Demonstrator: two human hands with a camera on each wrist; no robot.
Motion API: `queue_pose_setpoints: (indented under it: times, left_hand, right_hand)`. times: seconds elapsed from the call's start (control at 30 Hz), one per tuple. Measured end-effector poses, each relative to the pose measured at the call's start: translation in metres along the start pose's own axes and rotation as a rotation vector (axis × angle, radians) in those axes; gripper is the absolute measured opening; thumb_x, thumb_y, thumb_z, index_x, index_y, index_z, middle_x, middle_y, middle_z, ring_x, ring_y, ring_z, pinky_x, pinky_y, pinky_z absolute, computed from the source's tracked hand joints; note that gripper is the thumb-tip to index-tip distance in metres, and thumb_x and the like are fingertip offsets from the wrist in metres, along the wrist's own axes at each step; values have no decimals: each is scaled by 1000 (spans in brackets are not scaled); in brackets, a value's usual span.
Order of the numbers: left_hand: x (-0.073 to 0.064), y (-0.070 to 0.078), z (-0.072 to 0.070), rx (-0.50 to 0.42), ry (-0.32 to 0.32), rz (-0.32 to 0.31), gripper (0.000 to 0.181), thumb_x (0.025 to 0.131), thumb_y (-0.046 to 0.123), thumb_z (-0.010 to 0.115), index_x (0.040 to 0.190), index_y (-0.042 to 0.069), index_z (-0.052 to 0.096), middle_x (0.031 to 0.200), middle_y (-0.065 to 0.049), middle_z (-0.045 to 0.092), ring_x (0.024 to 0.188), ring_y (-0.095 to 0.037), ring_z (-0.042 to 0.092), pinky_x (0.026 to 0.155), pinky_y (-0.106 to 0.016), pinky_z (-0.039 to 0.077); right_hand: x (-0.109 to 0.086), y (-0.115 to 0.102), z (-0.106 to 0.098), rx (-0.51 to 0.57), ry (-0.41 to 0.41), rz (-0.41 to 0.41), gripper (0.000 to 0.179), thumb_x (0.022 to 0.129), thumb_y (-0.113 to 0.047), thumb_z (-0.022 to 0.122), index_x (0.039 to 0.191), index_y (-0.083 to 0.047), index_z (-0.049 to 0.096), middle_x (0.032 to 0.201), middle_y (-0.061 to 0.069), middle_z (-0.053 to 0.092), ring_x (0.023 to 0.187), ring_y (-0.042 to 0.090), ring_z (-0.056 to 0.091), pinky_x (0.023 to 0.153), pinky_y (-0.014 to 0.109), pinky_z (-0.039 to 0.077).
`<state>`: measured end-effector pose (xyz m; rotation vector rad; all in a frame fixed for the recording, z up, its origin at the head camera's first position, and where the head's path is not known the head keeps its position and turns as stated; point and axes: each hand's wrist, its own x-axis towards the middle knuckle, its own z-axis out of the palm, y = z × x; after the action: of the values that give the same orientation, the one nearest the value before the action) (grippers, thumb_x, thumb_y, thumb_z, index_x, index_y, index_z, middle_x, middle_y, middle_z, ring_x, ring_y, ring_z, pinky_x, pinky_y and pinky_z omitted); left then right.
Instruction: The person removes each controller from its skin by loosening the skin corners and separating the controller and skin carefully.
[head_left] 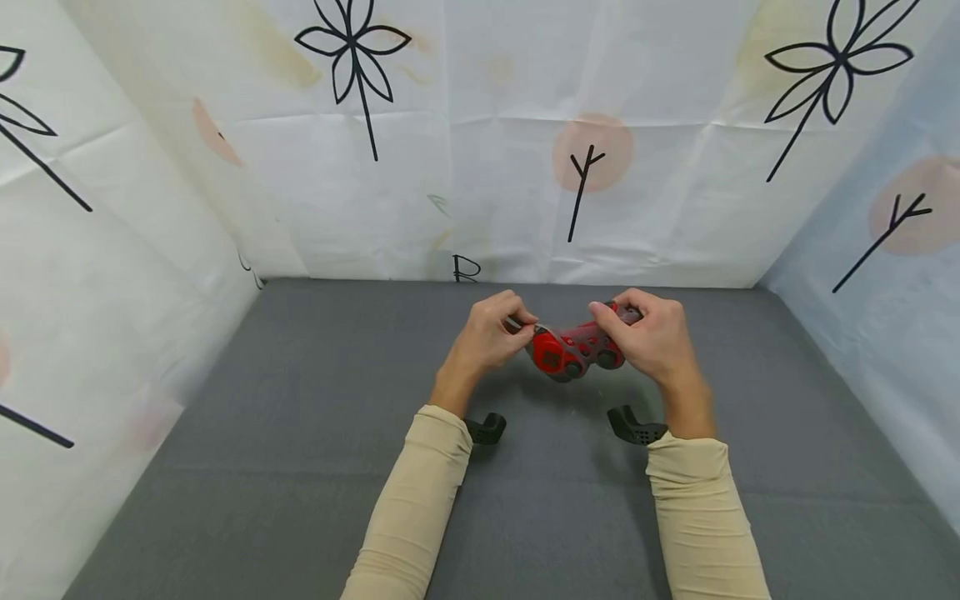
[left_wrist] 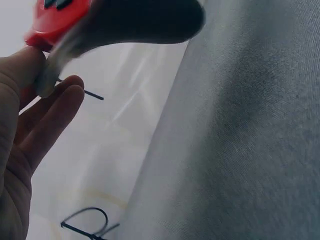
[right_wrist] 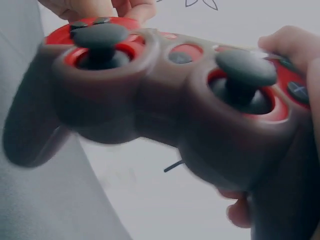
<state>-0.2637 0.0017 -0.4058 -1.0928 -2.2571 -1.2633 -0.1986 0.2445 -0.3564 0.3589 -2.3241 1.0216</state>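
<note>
A red game controller [head_left: 550, 353] with dark thumbsticks is held above the table between both hands. A greyish, see-through silicone cover [right_wrist: 162, 112] wraps much of it, while the red face on the left side lies bare. My left hand [head_left: 489, 335] pinches the cover's edge at the controller's upper left corner; in the left wrist view a pale flap [left_wrist: 48, 80] of it runs between thumb and fingers. My right hand [head_left: 656, 340] grips the right handle, thumb on top by the face buttons, fingers wrapped underneath and partly hidden.
A grey cloth-covered table [head_left: 315, 417] spreads beneath the hands. White fabric walls [head_left: 495, 192] with printed flowers and twigs stand at the back and both sides. A black wrist mount [head_left: 486, 428] juts inward from the left wrist, another mount [head_left: 633, 427] from the right.
</note>
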Motion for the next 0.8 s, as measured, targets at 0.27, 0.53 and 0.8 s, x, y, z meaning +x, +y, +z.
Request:
queue_pose_setpoints:
  times: [0.27,0.53,0.8]
  left_hand:
    - [0,-1,2,25,79,95,7,90,-2,69,88,3,67,88,-8,60,84,-18,68,79,-16,58]
    - [3,11,0,159,147,207,7,87,-2,75,86,4,71,85,-8,63,81,-16,71,77,-15,57]
    - [5,17,-3,159,106,90,6,87,2,76,84,8,73,83,-5,68,72,-12,67,67,-18,55]
  right_hand:
    - [2,5,5,-7,86,48,24,89,-21,74,76,-1,70,47,1,48,39,-6,32,41,16,29]
    - [0,11,9,-32,85,219,38,96,-36,66,86,0,74,63,18,68,43,-6,48,44,15,40]
    - [2,14,12,44,322,230,39,94,-31,69,80,5,76,49,-20,56,40,-11,44,42,11,35]
